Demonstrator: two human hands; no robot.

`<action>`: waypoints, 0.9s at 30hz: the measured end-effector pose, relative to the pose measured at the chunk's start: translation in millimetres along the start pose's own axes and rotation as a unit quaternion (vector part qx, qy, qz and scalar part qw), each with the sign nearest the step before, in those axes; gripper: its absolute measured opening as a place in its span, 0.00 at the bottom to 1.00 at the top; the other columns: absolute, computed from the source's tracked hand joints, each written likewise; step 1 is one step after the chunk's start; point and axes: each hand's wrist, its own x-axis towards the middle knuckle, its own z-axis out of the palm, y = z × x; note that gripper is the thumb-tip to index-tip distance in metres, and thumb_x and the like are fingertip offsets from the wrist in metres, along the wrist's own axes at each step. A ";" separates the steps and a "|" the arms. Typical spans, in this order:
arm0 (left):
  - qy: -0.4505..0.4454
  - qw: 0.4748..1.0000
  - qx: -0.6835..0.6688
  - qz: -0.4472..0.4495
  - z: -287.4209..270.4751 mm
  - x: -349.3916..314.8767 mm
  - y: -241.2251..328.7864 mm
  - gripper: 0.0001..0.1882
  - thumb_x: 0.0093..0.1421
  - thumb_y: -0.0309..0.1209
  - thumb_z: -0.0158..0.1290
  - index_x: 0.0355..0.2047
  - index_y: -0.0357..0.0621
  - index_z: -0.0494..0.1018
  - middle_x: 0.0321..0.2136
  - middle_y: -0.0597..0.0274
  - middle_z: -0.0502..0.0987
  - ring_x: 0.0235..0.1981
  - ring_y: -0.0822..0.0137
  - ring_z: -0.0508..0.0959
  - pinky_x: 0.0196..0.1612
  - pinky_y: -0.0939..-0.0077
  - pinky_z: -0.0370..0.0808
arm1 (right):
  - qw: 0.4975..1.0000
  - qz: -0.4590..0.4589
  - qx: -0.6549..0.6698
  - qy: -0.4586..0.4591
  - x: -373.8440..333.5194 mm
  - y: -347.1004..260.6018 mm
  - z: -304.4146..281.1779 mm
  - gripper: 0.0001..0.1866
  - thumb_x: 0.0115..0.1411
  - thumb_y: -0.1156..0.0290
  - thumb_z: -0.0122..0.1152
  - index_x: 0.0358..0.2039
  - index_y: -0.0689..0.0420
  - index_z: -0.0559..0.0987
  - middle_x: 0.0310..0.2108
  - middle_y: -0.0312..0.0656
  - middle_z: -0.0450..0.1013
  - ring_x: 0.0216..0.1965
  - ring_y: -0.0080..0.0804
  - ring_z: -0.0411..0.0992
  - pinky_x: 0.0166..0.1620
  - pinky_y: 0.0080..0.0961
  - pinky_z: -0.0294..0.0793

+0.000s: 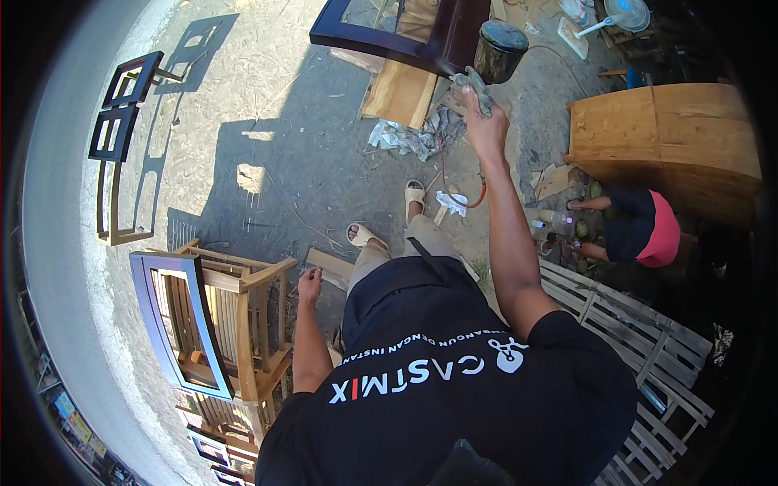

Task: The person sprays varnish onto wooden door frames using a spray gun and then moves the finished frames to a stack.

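Note:
My right hand reaches far forward, wrapped round a spray gun. The gun's nozzle end is close to a dark-painted wooden frame at the top, and a faint pale mist shows between them. A red-orange hose loops over the ground below the right hand. Low at my left side hangs my left hand, its fingers curled in with nothing visible in them. It is nearest to a stack of unpainted wooden frames, which has a dark frame leaning on it.
A stained bucket stands beside the dark frame. Crumpled plastic sheeting lies below it. At right are a wooden cabinet, a crouching person and slatted pallets. Dark frames stand at left near the road.

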 end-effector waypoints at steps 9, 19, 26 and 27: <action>-0.036 0.998 0.044 0.005 -18.4 16.4 17.5 0.19 0.68 0.41 0.54 0.50 0.41 0.80 0.38 0.53 0.85 0.39 0.64 0.85 0.42 0.70 0.80 | 0.989 0.113 -0.056 0.075 -19.5 54.4 -45.4 0.33 0.64 0.41 0.60 0.31 0.66 0.84 0.23 0.51 0.79 0.29 0.44 0.79 0.39 0.40 0.75; -0.028 0.999 0.028 -0.005 -19.8 -8.1 -4.7 0.18 0.68 0.40 0.54 0.51 0.41 0.80 0.39 0.54 0.84 0.37 0.64 0.85 0.42 0.69 0.80 | 0.997 0.053 0.034 0.035 -46.4 44.9 23.6 0.27 0.66 0.47 0.61 0.35 0.63 0.85 0.21 0.47 0.77 0.26 0.38 0.76 0.36 0.38 0.74; 0.011 1.000 -0.018 -0.013 -14.1 -35.9 -27.6 0.18 0.69 0.39 0.54 0.50 0.40 0.79 0.37 0.57 0.84 0.35 0.66 0.83 0.41 0.70 0.79 | 0.996 -0.049 0.056 -0.058 -47.0 -14.6 80.6 0.27 0.65 0.47 0.61 0.37 0.63 0.82 0.26 0.58 0.78 0.33 0.58 0.78 0.38 0.43 0.75; 0.015 0.999 -0.023 -0.017 -12.4 -40.9 -33.3 0.18 0.69 0.39 0.54 0.50 0.40 0.79 0.37 0.57 0.84 0.35 0.66 0.83 0.41 0.70 0.79 | 0.995 -0.053 0.056 -0.065 -46.9 -24.2 88.9 0.27 0.65 0.47 0.61 0.37 0.63 0.82 0.26 0.58 0.78 0.33 0.58 0.78 0.38 0.43 0.75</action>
